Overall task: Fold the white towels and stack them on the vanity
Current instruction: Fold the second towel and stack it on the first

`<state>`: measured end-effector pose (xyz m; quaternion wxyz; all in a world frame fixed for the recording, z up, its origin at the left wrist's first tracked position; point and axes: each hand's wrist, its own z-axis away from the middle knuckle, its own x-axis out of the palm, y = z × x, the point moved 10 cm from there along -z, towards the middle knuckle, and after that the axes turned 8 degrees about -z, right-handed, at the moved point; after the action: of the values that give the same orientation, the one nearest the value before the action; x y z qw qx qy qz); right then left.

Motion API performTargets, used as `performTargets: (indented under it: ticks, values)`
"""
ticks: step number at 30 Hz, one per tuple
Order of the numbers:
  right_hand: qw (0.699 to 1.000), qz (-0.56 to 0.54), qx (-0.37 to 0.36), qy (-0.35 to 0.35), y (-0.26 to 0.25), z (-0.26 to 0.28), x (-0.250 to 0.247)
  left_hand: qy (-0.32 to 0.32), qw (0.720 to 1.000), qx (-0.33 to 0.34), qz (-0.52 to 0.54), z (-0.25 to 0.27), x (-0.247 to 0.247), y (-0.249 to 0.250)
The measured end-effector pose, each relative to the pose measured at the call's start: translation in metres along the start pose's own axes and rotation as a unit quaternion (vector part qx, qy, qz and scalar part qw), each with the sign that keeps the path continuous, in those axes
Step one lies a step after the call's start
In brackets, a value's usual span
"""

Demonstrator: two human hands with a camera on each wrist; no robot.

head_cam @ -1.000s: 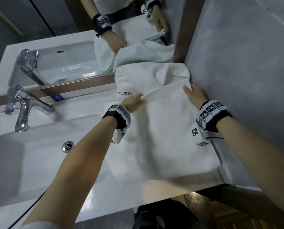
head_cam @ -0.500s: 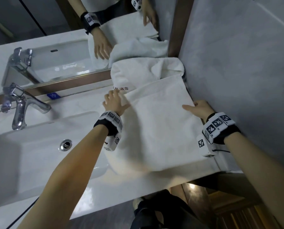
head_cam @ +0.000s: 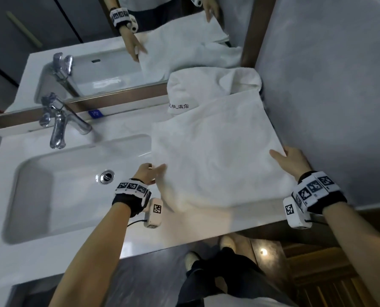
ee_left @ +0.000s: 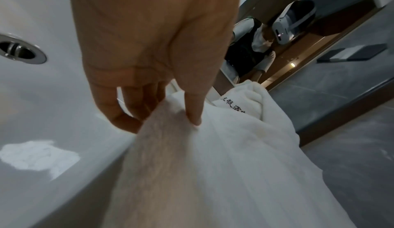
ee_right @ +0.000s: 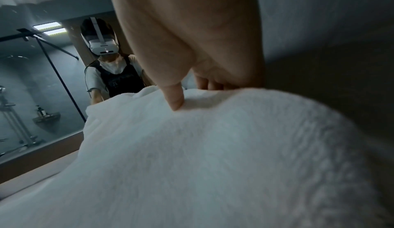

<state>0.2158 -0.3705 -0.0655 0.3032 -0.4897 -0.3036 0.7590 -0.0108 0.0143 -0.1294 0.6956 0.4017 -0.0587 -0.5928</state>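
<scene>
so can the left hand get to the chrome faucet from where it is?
Probably yes: the left hand pinches the flat white towel's left edge beside the basin; only open sink lies between it and the chrome faucet. It must let go first.

A hotel bathroom. A white bench (head_cam: 52, 258) carries a moulded rectangular basin (head_cam: 58, 187) with a metal drain (head_cam: 107, 176) and a chrome tap (head_cam: 58, 125) at its back edge. A wood-framed mirror (head_cam: 85, 41) runs along the wall behind the bench and reflects the basin, the tap and the person. White towels (head_cam: 217, 156) lie on the bench in the corner against a grey wall (head_cam: 328, 85); the rear one bears embroidered Chinese characters (head_cam: 178, 106) that include the word for hotel. The right-wrist view shows, reflected, a glass-walled shower with a corner shelf (ee_right: 45, 118) holding a bottle.
</scene>
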Motion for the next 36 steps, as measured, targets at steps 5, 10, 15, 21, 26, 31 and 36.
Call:
performTargets:
  ticks: [5, 10, 15, 21, 26, 31, 36]
  values:
    - [0.998, 0.021, -0.051, 0.016, -0.024, 0.003, -0.010, 0.077, 0.995, 0.067, -0.006, 0.017, -0.007, 0.016]
    - [0.998, 0.048, -0.048, 0.013, -0.022, 0.007, -0.011, 0.126, 0.984, 0.063, -0.107, 0.027, -0.016, 0.012]
    - [0.998, 0.060, -0.004, 0.005, 0.012, 0.030, -0.012, 0.092, 0.993, 0.057, -0.052, 0.040, -0.004, -0.025]
    - [0.999, 0.002, -0.016, 0.027, 0.050, 0.063, -0.019, 0.086, 0.979, 0.183, 0.029, 0.082, -0.008, -0.026]
    - [0.997, -0.057, -0.048, 0.019, 0.052, 0.071, -0.019, 0.068, 0.968, 0.241, -0.006, 0.093, 0.001, -0.010]
    - [0.995, -0.070, -0.047, 0.043, 0.053, 0.077, -0.016, 0.011, 0.938, 0.253, -0.238, 0.085, 0.035, -0.018]
    - [0.990, -0.093, -0.046, 0.094, 0.045, 0.077, -0.032, 0.019, 0.935, 0.285, -0.212, 0.093, 0.030, -0.003]
